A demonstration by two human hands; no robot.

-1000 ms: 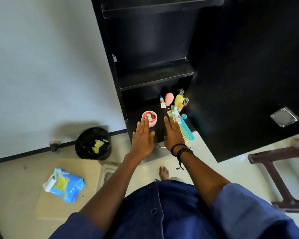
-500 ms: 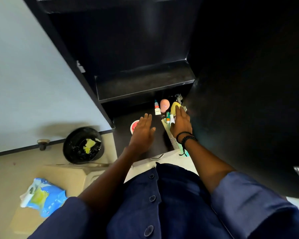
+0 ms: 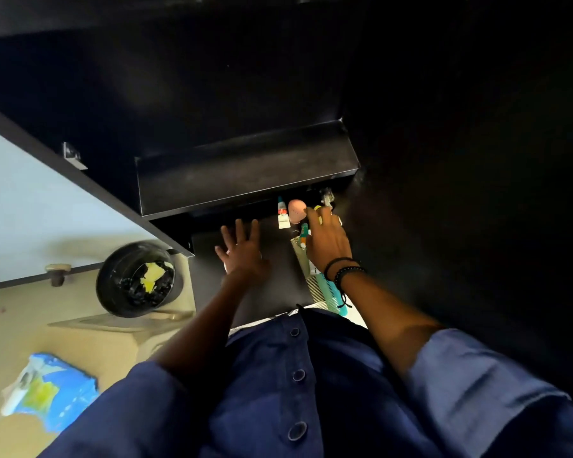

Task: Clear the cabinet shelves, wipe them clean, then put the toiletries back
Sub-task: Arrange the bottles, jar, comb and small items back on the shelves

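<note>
Toiletries lie at the back right of the black cabinet's bottom shelf (image 3: 278,292): a small white tube (image 3: 283,217), a pink egg-shaped item (image 3: 296,211), a teal and orange tube (image 3: 304,231) and a teal comb (image 3: 326,290) along the right side. My right hand (image 3: 328,241) reaches over them, its fingers curled down onto a yellow bottle (image 3: 318,215) that is mostly hidden. My left hand (image 3: 242,251) hovers with spread fingers over the shelf's left part and hides the round red and white container.
The shelf above (image 3: 245,173) is bare and overhangs the toiletries. The open black cabinet door (image 3: 477,160) stands close on the right. On the floor to the left are a black bin (image 3: 136,279) and a blue wipes pack (image 3: 50,391).
I have leaned closer to the cabinet. My right hand moved from the comb forward onto the yellow bottle. My left hand moved over the round container.
</note>
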